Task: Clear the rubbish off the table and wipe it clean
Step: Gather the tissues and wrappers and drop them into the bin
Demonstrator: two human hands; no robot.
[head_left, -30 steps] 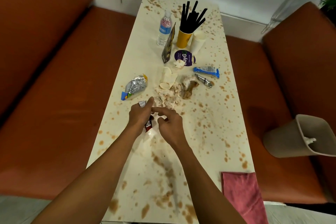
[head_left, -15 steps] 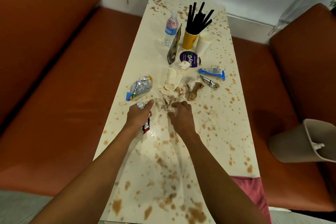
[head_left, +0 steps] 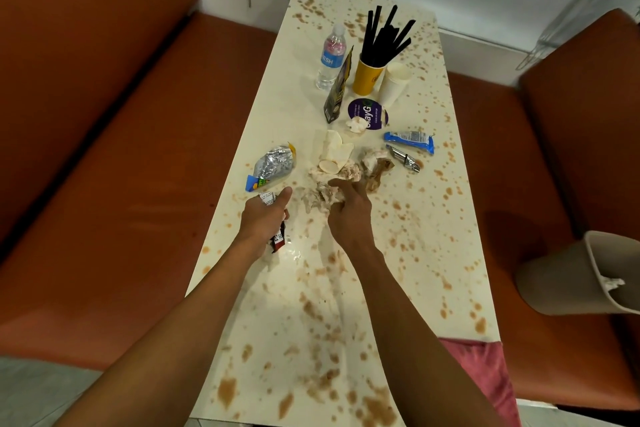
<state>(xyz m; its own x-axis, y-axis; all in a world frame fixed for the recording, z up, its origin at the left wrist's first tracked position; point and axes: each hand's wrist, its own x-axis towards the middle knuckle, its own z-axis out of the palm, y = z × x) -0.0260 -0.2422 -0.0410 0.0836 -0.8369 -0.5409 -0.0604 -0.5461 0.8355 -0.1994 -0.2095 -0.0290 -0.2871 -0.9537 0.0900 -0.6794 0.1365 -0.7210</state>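
The right hand (head_left: 349, 210) is now advanced from beside the left hand (head_left: 263, 218) onto the stained napkins (head_left: 317, 198) at frame centre, fingers curled into them. A small wrapper (head_left: 278, 242) is gripped by the left hand.

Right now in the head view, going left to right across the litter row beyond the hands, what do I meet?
Crumpled silver foil packet with a blue end, squashed white paper cup, crumpled brown-stained paper wad, blue plastic snack wrapper, beige plastic bin on the seat.
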